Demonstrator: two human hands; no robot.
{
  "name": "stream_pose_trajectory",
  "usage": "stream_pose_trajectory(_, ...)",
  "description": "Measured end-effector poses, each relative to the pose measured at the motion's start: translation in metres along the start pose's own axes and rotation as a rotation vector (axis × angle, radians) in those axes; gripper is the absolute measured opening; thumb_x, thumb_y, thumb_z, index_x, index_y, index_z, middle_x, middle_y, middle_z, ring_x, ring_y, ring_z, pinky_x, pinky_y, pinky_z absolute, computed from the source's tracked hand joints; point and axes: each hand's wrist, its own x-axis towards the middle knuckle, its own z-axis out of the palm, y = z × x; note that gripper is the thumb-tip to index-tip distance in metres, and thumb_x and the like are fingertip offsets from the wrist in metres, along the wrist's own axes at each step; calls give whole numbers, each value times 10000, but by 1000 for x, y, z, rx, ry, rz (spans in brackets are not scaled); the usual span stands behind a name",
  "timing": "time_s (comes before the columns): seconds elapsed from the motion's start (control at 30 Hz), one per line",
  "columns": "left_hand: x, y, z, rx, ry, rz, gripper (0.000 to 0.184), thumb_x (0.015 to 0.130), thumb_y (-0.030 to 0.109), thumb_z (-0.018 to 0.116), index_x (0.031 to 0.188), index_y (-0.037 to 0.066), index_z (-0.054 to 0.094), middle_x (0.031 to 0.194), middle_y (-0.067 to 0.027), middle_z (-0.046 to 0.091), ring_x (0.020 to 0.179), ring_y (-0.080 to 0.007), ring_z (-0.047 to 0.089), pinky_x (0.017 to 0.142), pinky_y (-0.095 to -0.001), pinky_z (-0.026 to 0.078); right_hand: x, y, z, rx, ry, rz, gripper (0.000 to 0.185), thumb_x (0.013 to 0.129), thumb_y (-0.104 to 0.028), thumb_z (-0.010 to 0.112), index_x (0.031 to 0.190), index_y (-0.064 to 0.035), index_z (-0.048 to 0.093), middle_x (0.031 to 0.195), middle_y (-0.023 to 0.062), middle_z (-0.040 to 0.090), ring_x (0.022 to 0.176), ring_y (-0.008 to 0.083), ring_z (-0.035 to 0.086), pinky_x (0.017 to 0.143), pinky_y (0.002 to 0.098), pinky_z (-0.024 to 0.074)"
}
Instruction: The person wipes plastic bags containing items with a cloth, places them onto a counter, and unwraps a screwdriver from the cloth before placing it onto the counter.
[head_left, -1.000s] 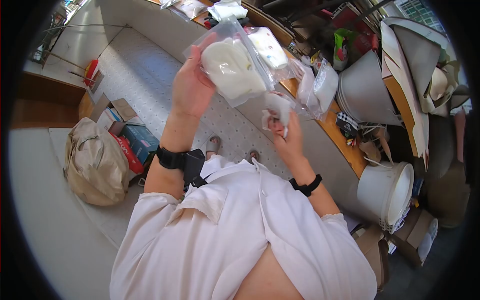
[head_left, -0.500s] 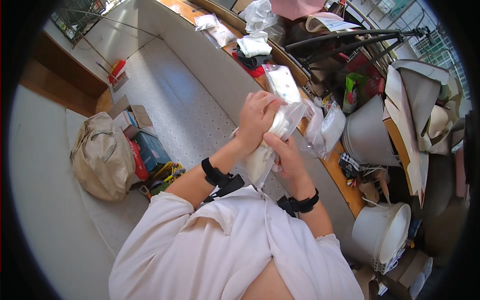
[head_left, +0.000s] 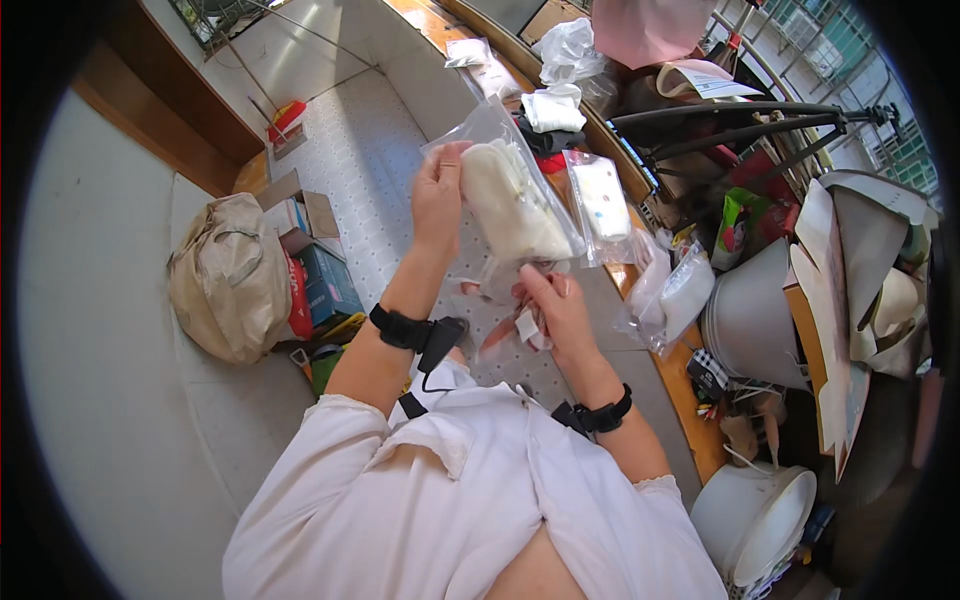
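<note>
A clear plastic bag (head_left: 515, 205) with folded cream-white fabric inside is held up before my chest, tilted. My left hand (head_left: 438, 195) grips its left edge, thumb and fingers closed on the plastic. At the lower edge, my right hand (head_left: 560, 315) pinches with thumb and curled fingers. Crumpled clear plastic with pinkish patches (head_left: 512, 330) hangs below, beside the right hand; whether it belongs to the same bag I cannot tell. Just right of the held bag, a flat clear packet (head_left: 601, 205) with coloured dots lies on the wooden ledge.
Along the wooden ledge (head_left: 697, 425) lie more bagged white items (head_left: 685, 290) and folded white cloth (head_left: 553, 108). Grey buckets (head_left: 755, 315), a white lidded bucket (head_left: 750, 520) and cardboard crowd the right. On the left stand a beige sack (head_left: 230, 280) and boxes (head_left: 330, 280).
The bag has been raised and spread flat, its fabric now facing me. My left hand moved left to the bag's edge; my right hand shifted slightly down. The view has turned a little.
</note>
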Motion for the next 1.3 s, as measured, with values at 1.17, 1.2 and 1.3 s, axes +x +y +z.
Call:
stream_pose_trajectory(1.17, 176, -127, -20, 322, -807, -432, 221, 1037, 178, 620, 1190, 46, 710, 937, -6, 712, 765, -60, 612, 718, -218, 503, -39, -29, -9, -72, 1238, -269, 308, 987, -210, 740, 1207, -17, 641, 989, 39, 736, 808, 54, 653, 697, 227, 494)
stream_pose_trajectory(1.2, 157, -126, -14, 315, -941, -489, 215, 1039, 189, 624, 1175, 50, 717, 930, -2, 709, 769, -58, 614, 715, -214, 503, -46, -31, -15, -70, 1247, -269, 308, 987, -210, 740, 1207, -17, 641, 989, 39, 736, 808, 54, 653, 697, 227, 494)
stream_pose_trajectory(1.3, 95, -116, 16, 276, -1258, -632, 191, 1040, 173, 636, 1156, 44, 715, 931, 3, 707, 822, -54, 636, 732, -230, 519, -55, -33, -46, -235, 1367, -237, 432, 962, -286, 769, 1238, 12, 624, 1043, 95, 737, 868, 170, 717, 757, 323, 545)
